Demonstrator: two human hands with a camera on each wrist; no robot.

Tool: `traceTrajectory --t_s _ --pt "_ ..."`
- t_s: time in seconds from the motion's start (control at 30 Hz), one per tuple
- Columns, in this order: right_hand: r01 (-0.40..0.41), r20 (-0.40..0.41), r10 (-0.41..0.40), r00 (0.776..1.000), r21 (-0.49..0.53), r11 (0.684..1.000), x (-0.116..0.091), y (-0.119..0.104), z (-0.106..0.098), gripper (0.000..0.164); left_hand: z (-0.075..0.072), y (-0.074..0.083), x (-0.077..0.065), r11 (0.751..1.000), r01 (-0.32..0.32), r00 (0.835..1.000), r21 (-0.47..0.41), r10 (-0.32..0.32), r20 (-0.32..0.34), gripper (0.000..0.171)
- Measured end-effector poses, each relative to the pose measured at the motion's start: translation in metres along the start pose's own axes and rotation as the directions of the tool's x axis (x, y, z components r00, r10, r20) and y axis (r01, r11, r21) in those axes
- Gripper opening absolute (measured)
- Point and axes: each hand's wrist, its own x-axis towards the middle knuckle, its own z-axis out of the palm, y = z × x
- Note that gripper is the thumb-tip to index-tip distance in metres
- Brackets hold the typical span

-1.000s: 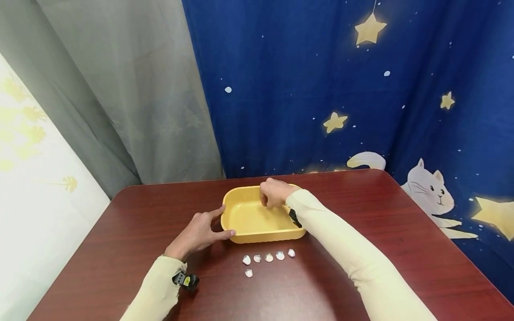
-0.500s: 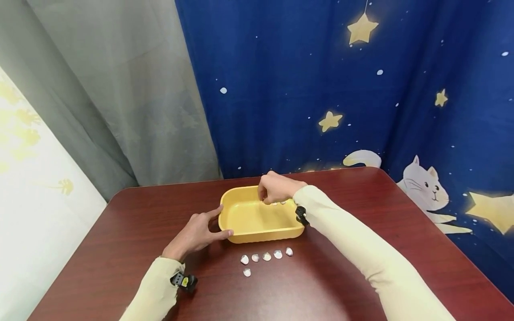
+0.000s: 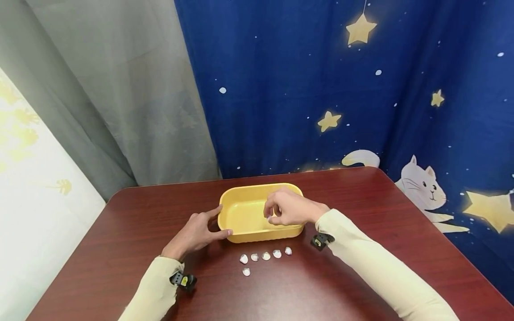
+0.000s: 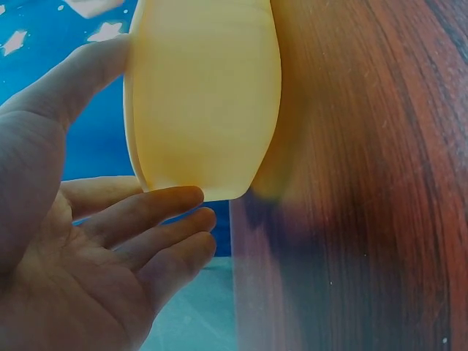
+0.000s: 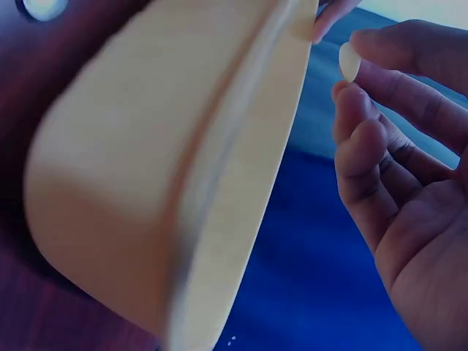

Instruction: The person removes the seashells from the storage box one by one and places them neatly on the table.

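Note:
A yellow oblong plastic container (image 3: 246,238) sits on the table, its left end held by my left hand (image 3: 195,236). The thumb lies at the front rim and the fingers reach round the end, as the left wrist view also shows on the container's wall (image 4: 208,95). Above the right part of the container, my right hand (image 3: 291,207) pinches a small, pale, round flat gem (image 5: 349,62) between thumb and index finger. In front of the container lie several clear, shiny gems (image 3: 266,256) in a row, with a single gem (image 3: 246,271) below the row's left end.
The dark red wooden table (image 3: 140,236) has rounded far corners. Behind it hang a grey curtain (image 3: 160,111) and a blue curtain (image 3: 273,111) with stars and a cat. A black wrist camera (image 3: 183,281) is strapped on each sleeve.
My right hand has come up from inside the container and moved right and nearer, with a gem between its fingertips. The left hand keeps its hold on the container's left end.

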Motion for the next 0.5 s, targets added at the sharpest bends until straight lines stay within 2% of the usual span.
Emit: traceTrajectory --t_s 0.23,0.5 --pt "0.058 -0.043 -0.056 0.998 0.068 0.996 -0.018 -0.015 0.011 0.005 0.001 0.0 -0.002 1.0 -0.005 1.0 0.005 0.005 -0.005 0.099" --pt "0.095 0.005 -0.096 0.995 0.102 0.99 -0.028 -0.029 0.025 0.004 0.001 0.002 -0.002 1.0 -0.018 1.0 0.024 0.019 -0.007 0.098"
